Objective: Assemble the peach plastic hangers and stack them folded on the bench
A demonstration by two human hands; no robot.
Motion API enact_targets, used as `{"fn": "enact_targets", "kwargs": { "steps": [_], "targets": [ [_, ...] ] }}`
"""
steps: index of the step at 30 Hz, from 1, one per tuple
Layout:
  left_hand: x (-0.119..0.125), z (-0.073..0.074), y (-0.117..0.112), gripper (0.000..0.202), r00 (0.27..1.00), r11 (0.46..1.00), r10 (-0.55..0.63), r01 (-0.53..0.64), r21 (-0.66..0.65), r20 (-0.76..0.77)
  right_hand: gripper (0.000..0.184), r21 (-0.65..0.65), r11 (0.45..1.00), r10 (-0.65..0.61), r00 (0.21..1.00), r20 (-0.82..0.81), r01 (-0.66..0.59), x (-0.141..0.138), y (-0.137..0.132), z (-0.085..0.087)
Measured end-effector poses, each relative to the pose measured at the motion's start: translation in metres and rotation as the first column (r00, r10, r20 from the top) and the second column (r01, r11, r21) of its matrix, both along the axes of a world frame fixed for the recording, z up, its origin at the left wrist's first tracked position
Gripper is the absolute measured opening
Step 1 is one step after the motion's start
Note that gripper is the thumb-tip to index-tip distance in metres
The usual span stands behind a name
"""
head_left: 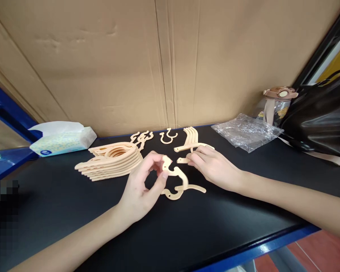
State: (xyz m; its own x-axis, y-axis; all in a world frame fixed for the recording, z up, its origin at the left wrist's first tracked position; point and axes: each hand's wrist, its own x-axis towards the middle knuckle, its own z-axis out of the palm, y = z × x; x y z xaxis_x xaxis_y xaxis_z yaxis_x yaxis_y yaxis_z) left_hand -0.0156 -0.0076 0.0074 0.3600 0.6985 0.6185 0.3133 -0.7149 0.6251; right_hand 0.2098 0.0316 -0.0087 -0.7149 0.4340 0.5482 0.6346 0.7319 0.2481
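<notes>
My left hand (143, 189) pinches a thin beige wooden hook piece (174, 174) by its upper end, a little above the black table (73, 211). Below it lies a similar curved wooden piece (184, 189) flat on the table. My right hand (212, 166) rests on the table with its fingertips closed on a small flat wooden strip (183, 160). Behind that hand lies a small stack of curved wooden strips (191, 138). A taller stack of wide curved wooden parts (113, 160) sits left of my left hand.
Small wooden hooks (143, 138) and a single hook (167, 136) lie by the cardboard wall (158, 56). A tissue pack (62, 139) sits far left. A clear plastic bag (245, 132), a bottle (276, 104) and a black bag (323, 121) are at the right.
</notes>
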Motion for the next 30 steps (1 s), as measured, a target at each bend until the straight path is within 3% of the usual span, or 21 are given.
{"fn": "enact_targets", "kwargs": {
  "steps": [7, 11, 15, 19, 24, 30],
  "targets": [
    [-0.001, -0.001, 0.001, 0.01, 0.999, 0.999, 0.032, -0.031, -0.023, 0.04, 0.024, 0.011, 1.0, 0.008, 1.0, -0.008, -0.008, -0.001, -0.006, 0.003],
    [0.0, -0.004, 0.001, 0.01, 0.996, 0.995, -0.002, 0.011, -0.099, 0.087, 0.02, -0.021, 1.0, 0.004, 1.0, -0.004, -0.004, -0.001, -0.01, 0.004],
    [0.0, -0.008, 0.004, 0.01, 0.997, 0.987, 0.03, -0.018, -0.159, 0.077, 0.017, -0.066, 0.998, 0.002, 0.999, 0.046, 0.001, 0.0, -0.01, 0.004],
    [0.001, -0.006, 0.007, 0.014, 0.991, 0.971, 0.088, -0.108, -0.212, -0.101, 0.017, -0.117, 0.992, 0.058, 0.998, 0.017, -0.056, -0.001, -0.009, 0.005],
    [0.004, -0.001, 0.008, 0.025, 0.956, 0.964, 0.057, -0.127, -0.233, -0.288, 0.019, -0.225, 0.967, 0.113, 0.993, -0.024, -0.115, -0.003, -0.009, 0.005],
    [0.004, -0.004, 0.01, 0.027, 0.869, 0.958, 0.089, -0.208, -0.196, -0.487, 0.017, -0.244, 0.957, 0.14, 0.987, -0.079, -0.156, -0.003, -0.009, 0.005]
  ]
}}
